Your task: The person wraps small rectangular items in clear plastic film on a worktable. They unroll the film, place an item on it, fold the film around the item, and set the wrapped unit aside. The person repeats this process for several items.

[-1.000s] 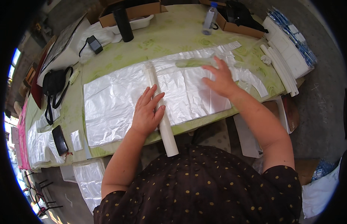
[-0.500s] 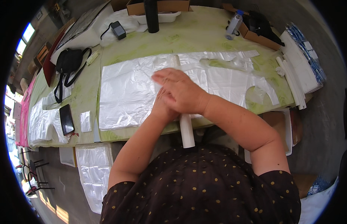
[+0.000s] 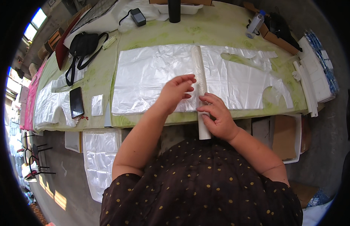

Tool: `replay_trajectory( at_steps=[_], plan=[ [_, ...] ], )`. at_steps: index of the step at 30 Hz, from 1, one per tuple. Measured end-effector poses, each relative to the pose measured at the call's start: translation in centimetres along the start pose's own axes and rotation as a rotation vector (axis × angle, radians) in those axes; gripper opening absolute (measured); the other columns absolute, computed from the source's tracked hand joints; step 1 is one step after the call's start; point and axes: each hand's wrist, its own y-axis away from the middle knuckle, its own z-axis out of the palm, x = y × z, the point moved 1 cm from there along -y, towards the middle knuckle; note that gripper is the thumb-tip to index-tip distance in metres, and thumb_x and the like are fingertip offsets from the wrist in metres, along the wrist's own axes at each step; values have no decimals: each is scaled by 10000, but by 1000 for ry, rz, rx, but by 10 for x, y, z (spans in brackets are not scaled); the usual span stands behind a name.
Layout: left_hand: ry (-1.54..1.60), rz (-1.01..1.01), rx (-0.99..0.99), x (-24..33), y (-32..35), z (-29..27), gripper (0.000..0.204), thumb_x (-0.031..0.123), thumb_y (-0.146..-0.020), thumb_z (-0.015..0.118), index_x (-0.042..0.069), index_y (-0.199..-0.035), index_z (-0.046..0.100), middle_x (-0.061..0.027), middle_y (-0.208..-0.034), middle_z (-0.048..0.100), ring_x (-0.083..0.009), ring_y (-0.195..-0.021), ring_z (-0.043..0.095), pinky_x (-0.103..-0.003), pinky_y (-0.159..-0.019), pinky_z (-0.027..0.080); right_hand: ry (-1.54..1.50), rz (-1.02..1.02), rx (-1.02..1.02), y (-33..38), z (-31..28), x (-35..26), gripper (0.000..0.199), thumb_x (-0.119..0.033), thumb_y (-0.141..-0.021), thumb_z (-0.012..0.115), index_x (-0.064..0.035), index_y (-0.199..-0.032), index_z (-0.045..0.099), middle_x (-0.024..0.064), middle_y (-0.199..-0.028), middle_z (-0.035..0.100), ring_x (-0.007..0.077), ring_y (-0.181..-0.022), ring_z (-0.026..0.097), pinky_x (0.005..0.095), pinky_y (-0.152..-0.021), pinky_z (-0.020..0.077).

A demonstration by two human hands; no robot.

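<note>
A white tube point(image 3: 201, 71) lies front to back across a stack of thin, translucent plastic sheets point(image 3: 152, 71), its near end sticking out past the table edge. The sheets have curved cut-outs at their right end. Left of the tube, my left hand point(image 3: 176, 93) hovers over the plastic with its fingers loosely bent and apart, holding nothing. On the tube's right side, near the table edge, my right hand point(image 3: 219, 118) has its fingers spread and curved. Its fingertips are at the tube but not wrapped round it; whether they press on it I cannot tell.
On the left lie a phone point(image 3: 76, 102), a small plastic packet point(image 3: 97, 105), a black bag point(image 3: 83, 46) and more folded plastic point(image 3: 50, 109). A dark bottle point(image 3: 174, 11) stands at the back. At right are a water bottle point(image 3: 255, 25), a carton point(image 3: 278, 37) and white rolls point(image 3: 306, 90).
My hands were together, right over left, above the tube; they have parted to either side of it, the right one nearer me. The whole view has shifted, so things sit farther right and higher.
</note>
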Motion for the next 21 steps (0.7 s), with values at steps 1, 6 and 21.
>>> replay_trajectory(
  at_steps=[1,6,21],
  plan=[
    [227,-74,-29,11,-1,-7,341,191,-1013,592,87,-1337,613,-11,-1178,686,-107,-915,633,-261,-760,537,19,-63,-5,1,3,-3,288,6,-819,664,-81,-1091,699,153,-1275,628,360,-1257,554,440,-1061,461],
    [681,-40,-181,17,-31,-66,291,233,-1019,590,91,-1271,623,-18,-1047,691,-114,-865,651,-237,-691,536,-113,-120,-257,-22,28,-15,199,-46,-831,688,-108,-1020,686,51,-1078,689,273,-1088,641,568,-1164,330],
    [-1112,801,-225,17,48,-73,206,158,-850,760,94,-1045,770,-86,-1250,704,-348,-1361,516,-452,-1072,464,-368,-266,-240,-1,16,-37,217,12,-776,704,-75,-974,699,67,-887,680,317,-850,642,414,-793,536]
  ],
)
